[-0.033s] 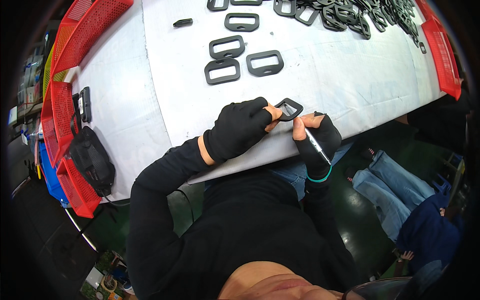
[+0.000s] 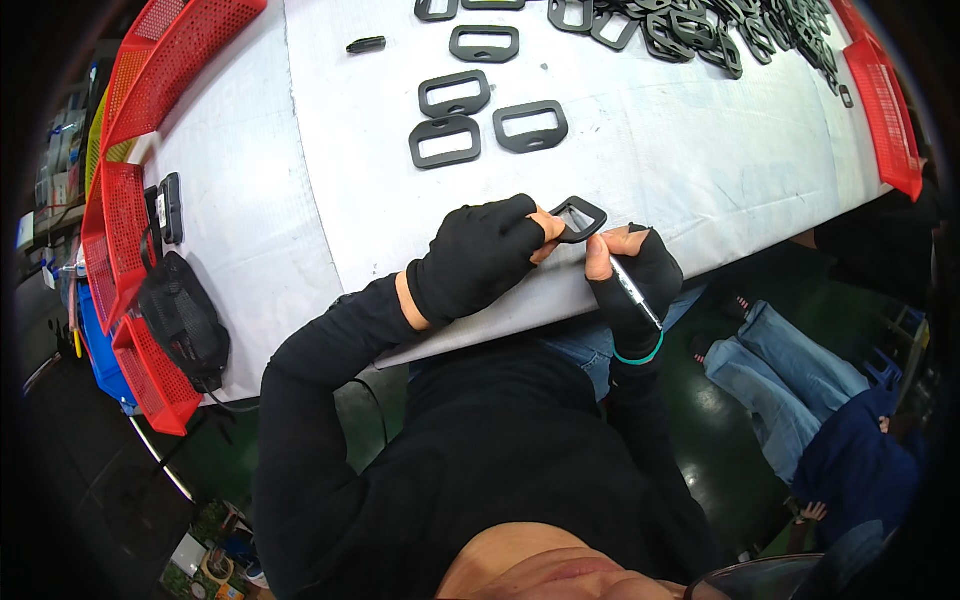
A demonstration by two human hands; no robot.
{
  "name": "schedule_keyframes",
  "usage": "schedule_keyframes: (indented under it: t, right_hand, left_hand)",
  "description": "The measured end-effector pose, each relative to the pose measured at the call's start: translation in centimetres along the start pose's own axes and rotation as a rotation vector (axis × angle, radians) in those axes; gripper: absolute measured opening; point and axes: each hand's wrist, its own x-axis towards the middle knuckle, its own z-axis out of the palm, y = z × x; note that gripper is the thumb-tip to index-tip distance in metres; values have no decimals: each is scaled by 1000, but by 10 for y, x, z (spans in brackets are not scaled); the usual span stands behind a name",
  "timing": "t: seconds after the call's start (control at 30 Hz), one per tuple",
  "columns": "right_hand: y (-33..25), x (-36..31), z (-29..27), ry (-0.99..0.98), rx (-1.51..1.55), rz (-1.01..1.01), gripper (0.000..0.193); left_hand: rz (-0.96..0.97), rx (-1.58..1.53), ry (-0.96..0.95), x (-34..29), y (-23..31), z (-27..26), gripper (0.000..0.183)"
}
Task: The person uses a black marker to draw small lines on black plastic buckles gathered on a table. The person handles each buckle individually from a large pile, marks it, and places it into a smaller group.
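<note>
My left hand (image 2: 490, 245), in a black fingerless glove, pinches one end of a black rectangular buckle (image 2: 591, 211) just above the table's near edge. In my right hand (image 2: 640, 270), gloved the same way, is a slim silver pen-shaped knife (image 2: 631, 285), gripped low between thumb and fingers. Its tip end points up-left at the buckle's opening; I cannot make out exactly where it touches. Beyond my hands lie a matching loose buckle (image 2: 530, 127) and, to its left, another buckle (image 2: 445, 142) touching a third buckle (image 2: 454, 94).
A heap of black buckles (image 2: 690, 30) covers the far right of the white table (image 2: 380, 220). Red baskets (image 2: 125, 230) line the left edge, near a black mesh pouch (image 2: 183, 315) and a phone-like device (image 2: 171, 208). Another red basket (image 2: 885, 115) stands right. A seated person (image 2: 850, 450) is lower right.
</note>
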Motion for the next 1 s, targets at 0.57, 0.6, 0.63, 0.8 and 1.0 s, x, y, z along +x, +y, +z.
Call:
schedule_keyframes:
  t: [0.57,0.6,0.63,0.8,1.0]
  right_hand:
    - [2,0,-10,26,266,114,17]
    - [2,0,-11,37,276,113,17]
    - [2,0,-11,45,287,112,18]
    - [3,-1,-9,64,322,109,17]
    - [5,-2,-9,64,294,94,18]
  left_hand:
    - [-290,107,-75,15,3,-35,42]
    - [-284,229,-92,17,1,-42,47]
    - [-298,261,-92,19,1,-49,48]
    - [-262,183,81,24,-11,-52,26]
    - [41,356,-77,25,-19,-32,33]
